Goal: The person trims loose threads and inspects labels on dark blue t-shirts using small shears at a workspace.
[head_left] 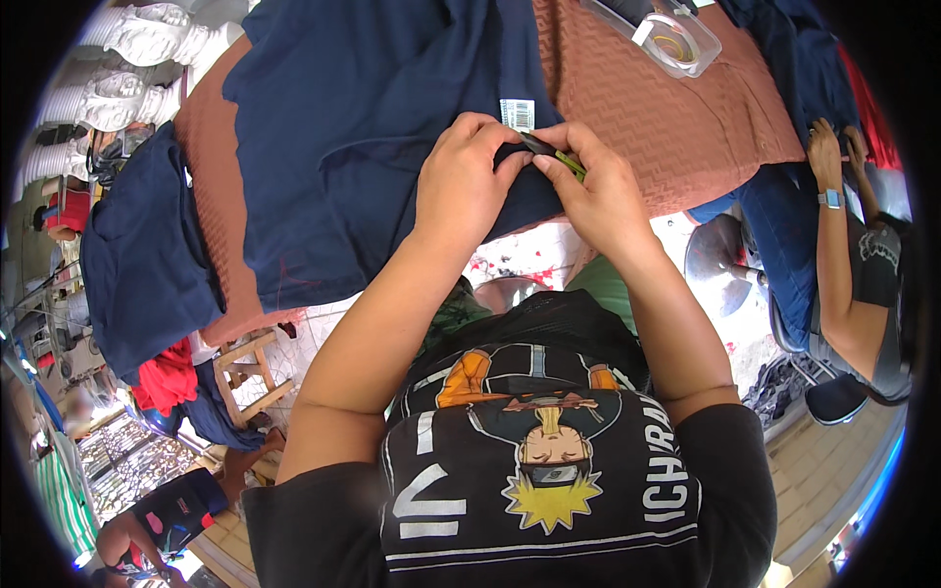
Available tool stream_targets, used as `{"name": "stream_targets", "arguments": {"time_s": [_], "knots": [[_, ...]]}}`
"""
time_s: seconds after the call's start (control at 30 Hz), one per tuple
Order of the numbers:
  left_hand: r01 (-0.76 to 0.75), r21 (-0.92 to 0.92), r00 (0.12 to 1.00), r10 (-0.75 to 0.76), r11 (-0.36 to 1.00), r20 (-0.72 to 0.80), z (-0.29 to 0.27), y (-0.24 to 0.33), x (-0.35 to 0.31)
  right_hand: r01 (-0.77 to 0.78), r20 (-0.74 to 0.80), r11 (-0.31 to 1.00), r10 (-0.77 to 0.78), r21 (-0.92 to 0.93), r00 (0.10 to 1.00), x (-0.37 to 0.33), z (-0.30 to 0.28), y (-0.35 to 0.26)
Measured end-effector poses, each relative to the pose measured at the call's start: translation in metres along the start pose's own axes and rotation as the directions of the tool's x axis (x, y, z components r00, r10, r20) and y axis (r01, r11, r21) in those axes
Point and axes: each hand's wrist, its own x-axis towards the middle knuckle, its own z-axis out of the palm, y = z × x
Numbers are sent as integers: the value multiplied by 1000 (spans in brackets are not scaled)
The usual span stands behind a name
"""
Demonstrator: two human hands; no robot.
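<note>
A large piece of navy fabric [343, 127] lies across a brown-covered table, its right edge under my hands. My left hand [463, 181] pinches this fabric near its edge, thumb and forefinger together. Just beyond my fingertips, a white printed label [518, 114] lies flat on the navy cloth. Closed around a small black and yellow-green tool [569, 163], which looks like thread snips, is my right hand [600, 191]. The dark tip points left, toward my left fingertips. The two hands almost touch, and the fingers partly hide the tool and the cloth edge.
A clear plastic box [676, 44] with a roll of tape stands at the far right of the brown cover [667, 147]. More navy cloth [147, 245] hangs at the left, above red cloth [167, 377]. Another person's arm [833, 235] reaches to dark fabric at right.
</note>
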Motion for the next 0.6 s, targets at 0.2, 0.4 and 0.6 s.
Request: {"name": "stream_targets", "arguments": {"time_s": [0.2, 0.4, 0.6], "knots": [[267, -259, 964, -256, 928, 75, -11, -9, 10, -40, 34, 996, 37, 85, 999, 2, 0, 7], [369, -392, 929, -318, 843, 192, -18, -17, 12, 63, 59, 998, -62, -10, 996, 1, -2, 3], [374, -538, 927, -315, 755, 203, -13, -21, 13, 169, 87, 963, -154, -208, 984, 0, -1, -5]]}}
